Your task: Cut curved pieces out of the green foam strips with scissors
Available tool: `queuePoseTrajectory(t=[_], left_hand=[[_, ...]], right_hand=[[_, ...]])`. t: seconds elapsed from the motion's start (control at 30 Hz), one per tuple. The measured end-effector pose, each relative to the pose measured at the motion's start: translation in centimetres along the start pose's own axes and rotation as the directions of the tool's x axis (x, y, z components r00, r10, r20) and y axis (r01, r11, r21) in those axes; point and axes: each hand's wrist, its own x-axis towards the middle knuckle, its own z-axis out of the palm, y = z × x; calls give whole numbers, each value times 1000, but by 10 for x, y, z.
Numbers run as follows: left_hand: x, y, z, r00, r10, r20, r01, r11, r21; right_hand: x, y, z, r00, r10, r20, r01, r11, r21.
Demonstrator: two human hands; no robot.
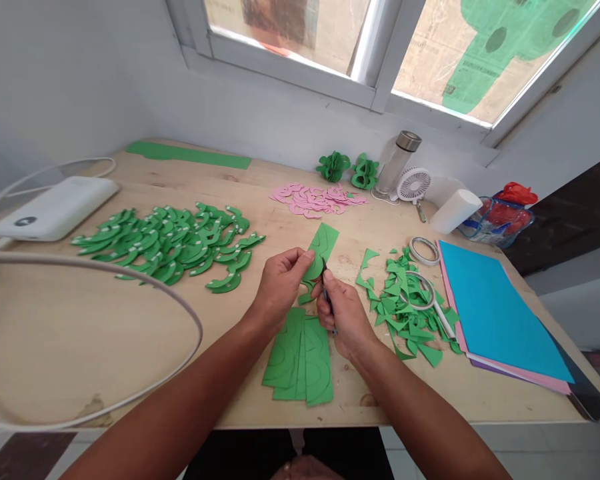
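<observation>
My left hand pinches a green paper piece with curved lines drawn on it, thumb on top, above the middle of the table. Closed around small dark scissors, my right hand holds their pointed tip at the paper's edge. The fingers hide most of the tool. Below both hands lies a stack of green paper rectangles with drawn curves. A cut green curved scrap shows between the hands. Left of them is a heap of green curved cutouts with small white patches.
Green offcuts lie at right under a magnifying glass, near a tape roll and blue sheets. Pink cutouts, a bottle and a small fan stand behind. A white cable loops above the left side.
</observation>
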Motion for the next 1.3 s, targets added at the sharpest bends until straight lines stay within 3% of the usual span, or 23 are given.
queuePoseTrajectory(t=[0.4, 0.87, 1.3], left_hand=[[0, 1, 0, 998, -45, 42, 47, 998, -43], [1, 2, 0, 1000, -18, -25, 18, 1000, -13], [3, -2, -3, 999, 44, -16, -44, 998, 50]], right_hand=[[-1, 0, 0, 1000, 10, -5, -10, 1000, -6], [-1, -1, 1, 1000, 3, -19, -3, 999, -39], [-1, -1, 1, 1000, -10, -17, 9, 998, -55]])
